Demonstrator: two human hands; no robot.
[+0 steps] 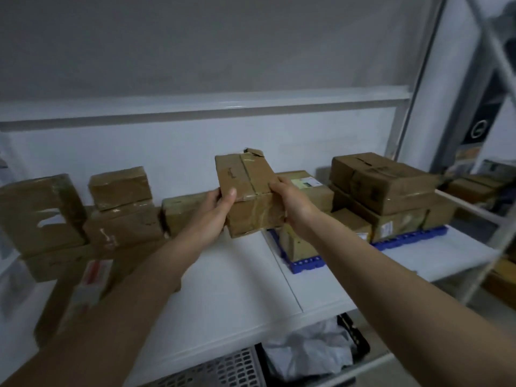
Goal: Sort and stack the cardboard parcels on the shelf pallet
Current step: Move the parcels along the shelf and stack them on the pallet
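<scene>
A taped brown cardboard parcel (248,188) with a torn far corner is held in the air above the white shelf (231,275). My left hand (215,208) grips its left side and my right hand (290,196) grips its right side. To the right lies a blue pallet (307,262) with several parcels stacked on it; the top one (382,181) lies flat. Loose parcels (120,208) are piled on the left part of the shelf.
A white rail (206,107) runs along the back wall. A metal upright (418,88) bounds the shelf at the right. Below the shelf edge sit a grey perforated crate (223,370) and a black crate (360,339) with crumpled white wrapping.
</scene>
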